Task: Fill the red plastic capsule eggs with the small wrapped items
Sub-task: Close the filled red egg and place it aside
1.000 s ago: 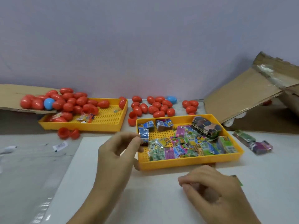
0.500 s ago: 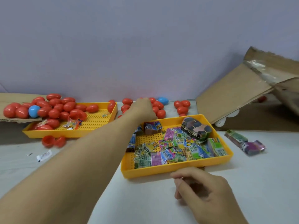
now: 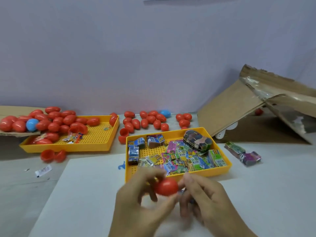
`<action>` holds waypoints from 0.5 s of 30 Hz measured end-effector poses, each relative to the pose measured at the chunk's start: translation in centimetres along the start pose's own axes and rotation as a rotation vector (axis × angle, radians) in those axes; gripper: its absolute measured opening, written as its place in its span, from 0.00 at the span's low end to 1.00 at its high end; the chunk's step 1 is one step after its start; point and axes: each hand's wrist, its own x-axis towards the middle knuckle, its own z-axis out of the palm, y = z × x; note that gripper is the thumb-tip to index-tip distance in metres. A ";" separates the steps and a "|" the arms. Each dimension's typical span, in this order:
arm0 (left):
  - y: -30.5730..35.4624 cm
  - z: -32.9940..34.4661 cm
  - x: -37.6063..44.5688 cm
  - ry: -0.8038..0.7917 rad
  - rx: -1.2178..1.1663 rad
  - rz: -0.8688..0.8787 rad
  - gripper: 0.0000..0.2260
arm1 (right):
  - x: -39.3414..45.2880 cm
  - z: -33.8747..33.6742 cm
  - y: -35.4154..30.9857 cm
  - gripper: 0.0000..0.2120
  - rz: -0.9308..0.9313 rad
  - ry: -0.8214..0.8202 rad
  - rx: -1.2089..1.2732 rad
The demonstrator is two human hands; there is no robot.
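Note:
A red capsule egg point(image 3: 166, 187) sits between my two hands, just in front of the near yellow tray point(image 3: 222, 169). My left hand point(image 3: 142, 200) grips it from the left. My right hand point(image 3: 203, 197) touches its right side, fingers curled; a small item may be tucked in them, but blur hides it. That tray holds several small colourful wrapped items point(image 3: 186, 159). More red eggs lie loose by the wall point(image 3: 147, 119) and heaped on the left yellow tray point(image 3: 102, 142).
Two open red egg halves point(image 3: 53, 155) lie before the left tray, another pair point(image 3: 124, 135) between the trays. Two blue eggs sit among the red ones. A torn cardboard box point(image 3: 239, 106) leans at the right, with wrapped packs point(image 3: 242, 152) beside it. A white sheet point(image 3: 82, 194) covers the table.
My left hand reached out to the eggs by the wall, then came back with a red egg. My right hand rose from the table to meet it.

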 end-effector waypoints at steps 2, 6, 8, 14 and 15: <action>-0.1 -0.5 -1.6 -0.005 0.042 0.042 0.17 | -0.1 0.6 -0.2 0.29 0.054 -0.067 -0.015; 0.0 -1.5 -1.8 0.021 0.086 0.066 0.17 | 0.3 2.0 -0.7 0.23 0.074 -0.162 -0.023; 0.0 -1.9 -1.5 0.006 0.092 0.054 0.17 | 0.4 2.6 -0.9 0.18 0.058 -0.161 0.021; 0.3 -2.2 -1.9 0.005 -0.297 -0.343 0.27 | 0.2 2.7 -0.1 0.17 -0.034 -0.075 0.091; 0.4 -2.1 -1.8 0.004 -0.382 -0.402 0.26 | 0.1 2.6 -0.1 0.17 -0.046 -0.067 0.094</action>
